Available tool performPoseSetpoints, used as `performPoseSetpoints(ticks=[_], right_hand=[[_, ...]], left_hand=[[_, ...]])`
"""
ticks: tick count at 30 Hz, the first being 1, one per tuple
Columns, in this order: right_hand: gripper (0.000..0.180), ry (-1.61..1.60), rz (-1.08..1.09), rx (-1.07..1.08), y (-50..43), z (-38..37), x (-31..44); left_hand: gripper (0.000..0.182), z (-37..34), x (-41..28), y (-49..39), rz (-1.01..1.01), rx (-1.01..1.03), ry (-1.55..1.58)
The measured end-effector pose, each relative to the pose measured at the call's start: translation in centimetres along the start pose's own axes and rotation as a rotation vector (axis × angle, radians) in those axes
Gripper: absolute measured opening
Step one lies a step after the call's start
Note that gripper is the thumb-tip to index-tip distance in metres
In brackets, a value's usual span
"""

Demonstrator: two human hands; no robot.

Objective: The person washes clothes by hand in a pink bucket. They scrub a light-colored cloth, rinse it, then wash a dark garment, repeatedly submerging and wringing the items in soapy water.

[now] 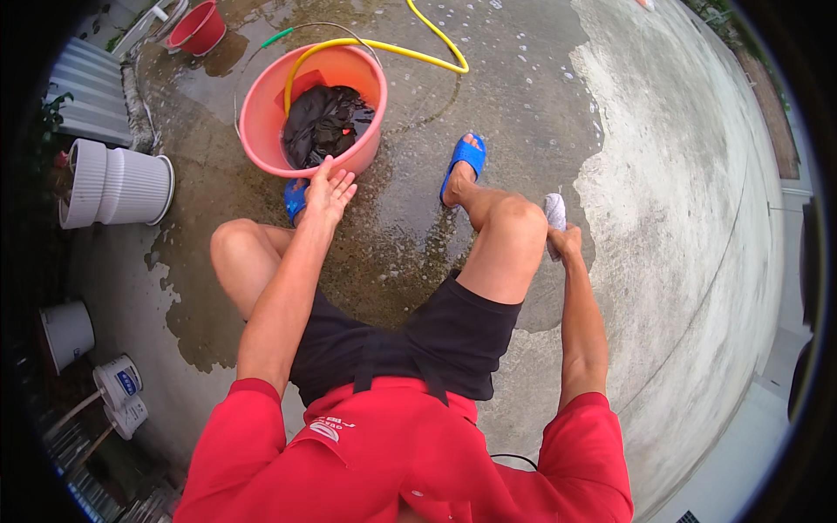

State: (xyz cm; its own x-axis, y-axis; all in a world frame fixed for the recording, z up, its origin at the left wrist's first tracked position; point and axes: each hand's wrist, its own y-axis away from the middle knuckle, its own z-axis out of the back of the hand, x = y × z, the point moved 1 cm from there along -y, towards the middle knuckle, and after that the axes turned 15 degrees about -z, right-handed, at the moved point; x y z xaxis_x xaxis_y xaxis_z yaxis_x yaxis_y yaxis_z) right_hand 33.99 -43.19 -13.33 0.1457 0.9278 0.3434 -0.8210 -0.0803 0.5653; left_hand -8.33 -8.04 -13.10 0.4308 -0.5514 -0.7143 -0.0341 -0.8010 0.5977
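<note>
A large pink plastic bucket [261, 140] stands on the wet concrete before me, its wire handle leaning over the far side. Dark wet cloth [320, 124] lies in water inside it, and a yellow hose [405, 50] runs over the rim into it. My left hand [332, 195] is at the bucket's near rim, palm turned up and fingers apart, holding nothing. Out beside my right knee, my right hand [564, 240] grips a rolled or bunched whitish cloth [555, 210]. I wear blue slippers [468, 157].
A smaller red bucket [201, 29] stands at the upper left. Ribbed white plant pots [134, 186], a white bucket [67, 335] and small labelled pails [118, 381] line the left side. Soapy water wets the concrete [523, 85].
</note>
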Motion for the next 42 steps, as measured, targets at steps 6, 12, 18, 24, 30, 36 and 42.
performPoseSetpoints(ticks=[6,12,18,24,30,36,42], right_hand=[[0.07,0.07,-0.112,0.154,-1.2,-8.9,-4.0],[0.073,0.019,-0.293,0.215,-4.0,-13.2,-4.8],[0.077,-0.01,-0.322,0.26,-6.4,-15.4,-2.9],[0.078,-0.067,-0.285,0.227,-8.7,-17.5,-2.2],[0.078,-0.096,-0.309,0.231,-9.0,-17.9,-1.6],[0.08,0.133,-0.251,0.029,-7.7,-16.5,-0.5],[0.065,-0.094,0.05,0.053,-14.2,-12.3,-4.6]], left_hand=[[0.027,3.3,-0.8,-4.5,-0.037,-0.028,-0.025],[0.014,3.4,-1.3,-7.1,-0.122,-0.192,-0.017],[0.017,3.6,-1.7,-7.3,-0.149,-0.229,0.037],[0.028,2.8,1.3,-2.4,-0.114,-0.321,0.012],[0.022,1.2,5.1,7.1,-0.034,-0.375,0.039],[0.016,1.3,9.0,14.7,0.077,-0.431,0.07],[0.021,1.6,9.4,16.6,0.194,-0.088,0.078]])
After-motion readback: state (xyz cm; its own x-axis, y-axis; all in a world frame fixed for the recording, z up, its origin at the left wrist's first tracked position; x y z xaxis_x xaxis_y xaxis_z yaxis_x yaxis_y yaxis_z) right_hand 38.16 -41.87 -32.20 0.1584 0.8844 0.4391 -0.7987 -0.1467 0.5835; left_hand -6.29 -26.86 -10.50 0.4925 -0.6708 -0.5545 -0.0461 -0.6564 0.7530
